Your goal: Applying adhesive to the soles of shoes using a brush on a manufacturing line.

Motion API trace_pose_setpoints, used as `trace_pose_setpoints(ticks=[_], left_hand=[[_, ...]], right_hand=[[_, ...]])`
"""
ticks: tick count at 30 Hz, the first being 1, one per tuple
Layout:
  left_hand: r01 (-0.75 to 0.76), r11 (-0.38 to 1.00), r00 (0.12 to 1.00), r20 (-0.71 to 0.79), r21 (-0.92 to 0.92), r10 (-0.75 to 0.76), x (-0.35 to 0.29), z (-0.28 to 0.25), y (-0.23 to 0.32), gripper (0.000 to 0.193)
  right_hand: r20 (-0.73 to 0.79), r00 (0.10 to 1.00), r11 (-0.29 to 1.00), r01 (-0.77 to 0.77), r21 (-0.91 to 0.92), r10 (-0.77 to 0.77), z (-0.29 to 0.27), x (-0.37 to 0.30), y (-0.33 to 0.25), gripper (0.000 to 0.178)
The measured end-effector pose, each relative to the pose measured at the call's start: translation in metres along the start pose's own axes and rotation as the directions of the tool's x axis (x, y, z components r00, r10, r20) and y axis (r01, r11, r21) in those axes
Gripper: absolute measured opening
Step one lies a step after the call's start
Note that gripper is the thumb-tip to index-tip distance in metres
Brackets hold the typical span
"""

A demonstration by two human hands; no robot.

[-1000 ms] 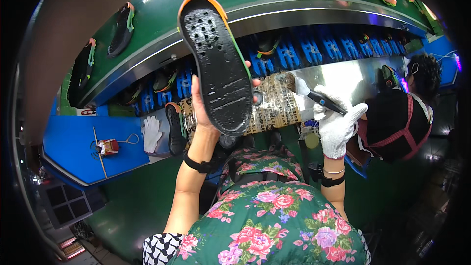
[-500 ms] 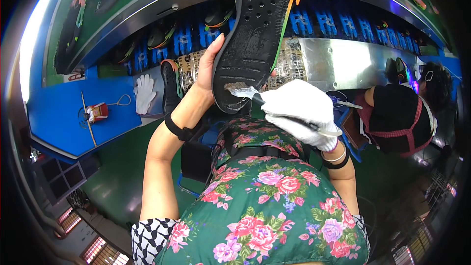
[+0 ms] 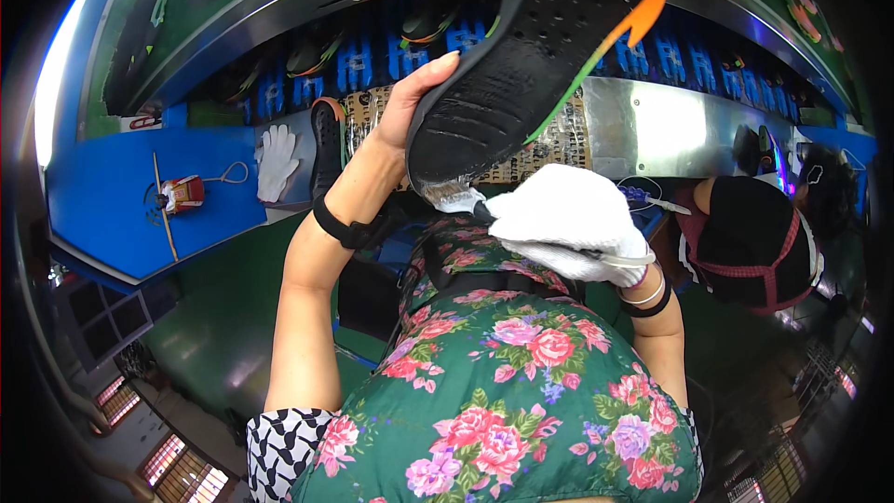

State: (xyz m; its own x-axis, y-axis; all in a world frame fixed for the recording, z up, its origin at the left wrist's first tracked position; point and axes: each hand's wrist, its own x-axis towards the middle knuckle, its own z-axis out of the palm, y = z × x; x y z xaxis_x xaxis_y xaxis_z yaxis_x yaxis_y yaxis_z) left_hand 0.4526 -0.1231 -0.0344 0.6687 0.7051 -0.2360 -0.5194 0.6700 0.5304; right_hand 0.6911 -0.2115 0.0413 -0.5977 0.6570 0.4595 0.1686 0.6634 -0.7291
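A black shoe sole [image 3: 503, 84] with orange and green edging is held up in front of me, its hollowed, holed face toward me. My bare left hand [image 3: 416, 101] grips it by its left edge, with some fingers hidden behind it. In a white knit glove, my right hand [image 3: 563, 219] is closed round the dark handle of a brush [image 3: 453, 196]. The bristles touch the sole's near rounded end, where the surface looks wet and shiny. A second sole [image 3: 327, 144] with an orange rim stands beyond my left forearm.
A loose white glove [image 3: 277, 163] and a red container with a stick across it [image 3: 183, 194] lie by the blue tabletop [image 3: 102, 214]. Ahead runs a conveyor [image 3: 670, 56] with blue holders carrying soles. A co-worker [image 3: 750, 242] sits at the right.
The sole has tilted, its far end swinging to the right and nearer. The brush has moved down from the inner face to the sole's near end.
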Motion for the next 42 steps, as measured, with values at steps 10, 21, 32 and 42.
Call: trace_pose_setpoints(ticks=[10, 21, 32, 42], left_hand=[[-0.021, 0.992, 0.999, 0.024, -0.126, 0.025, 0.002, 0.027, 0.015, 0.083], [-0.237, 0.857, 0.848, 0.333, -0.457, 0.413, 0.077, 0.008, 0.167, 0.105], [-0.535, 0.328, 0.361, -0.140, 0.779, 0.922, 0.060, 0.008, 0.125, 0.045], [0.206, -0.160, 0.471, 0.045, 0.965, 0.881, 0.125, 0.010, 0.187, 0.124]], right_hand=[[-0.033, 0.979, 0.885, -0.168, 0.434, 0.202, -0.018, 0.001, 0.010, 0.017], [-0.260, 0.624, 0.453, -0.171, 0.875, 0.737, -0.007, -0.058, 0.017, 0.019], [-0.367, 0.411, 0.369, 0.078, 0.926, 0.834, -0.007, -0.090, 0.051, 0.023], [-0.351, 0.399, 0.324, 0.137, 0.936, 0.847, 0.001, -0.090, 0.063, 0.023]])
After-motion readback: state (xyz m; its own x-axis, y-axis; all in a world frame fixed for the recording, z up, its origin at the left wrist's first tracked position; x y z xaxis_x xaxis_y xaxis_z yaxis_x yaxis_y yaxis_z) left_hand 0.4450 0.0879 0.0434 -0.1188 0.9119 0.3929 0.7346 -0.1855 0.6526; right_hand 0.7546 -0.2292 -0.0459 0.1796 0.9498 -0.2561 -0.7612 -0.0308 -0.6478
